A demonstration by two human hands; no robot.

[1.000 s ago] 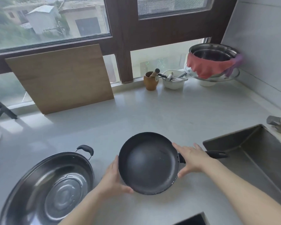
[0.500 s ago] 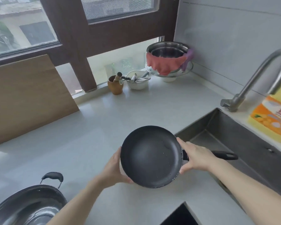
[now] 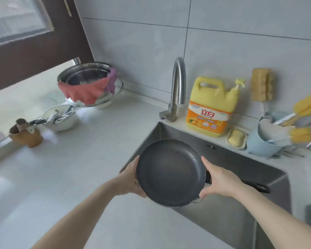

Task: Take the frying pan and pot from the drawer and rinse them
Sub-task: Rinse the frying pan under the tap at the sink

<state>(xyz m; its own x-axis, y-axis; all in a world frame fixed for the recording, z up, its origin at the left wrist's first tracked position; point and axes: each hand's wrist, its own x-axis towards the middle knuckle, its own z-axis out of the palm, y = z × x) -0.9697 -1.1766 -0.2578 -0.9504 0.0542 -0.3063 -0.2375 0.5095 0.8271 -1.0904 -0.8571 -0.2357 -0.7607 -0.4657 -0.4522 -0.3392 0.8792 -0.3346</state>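
Observation:
The black frying pan point(image 3: 170, 172) hangs level over the left part of the steel sink point(image 3: 228, 209). My left hand point(image 3: 131, 178) grips its left rim. My right hand point(image 3: 220, 180) holds the right rim where the black handle starts, and the handle sticks out to the right behind that hand. The pan is empty and looks dry. The curved faucet point(image 3: 177, 87) stands at the back edge of the sink, beyond the pan, with no water running. The pot is out of view.
A yellow dish soap jug point(image 3: 211, 108) and a soap dish point(image 3: 236, 138) stand behind the sink. A blue tub point(image 3: 263, 144) with brushes is at the right. Stacked steel bowls with a red cloth point(image 3: 84, 91) sit at the back left, with a white bowl point(image 3: 61, 119) and wooden cup point(image 3: 26, 135).
Both hands have carried the pan to the right, from above the counter to above the sink. My view swung right, so the pot and the cutting board have left the frame.

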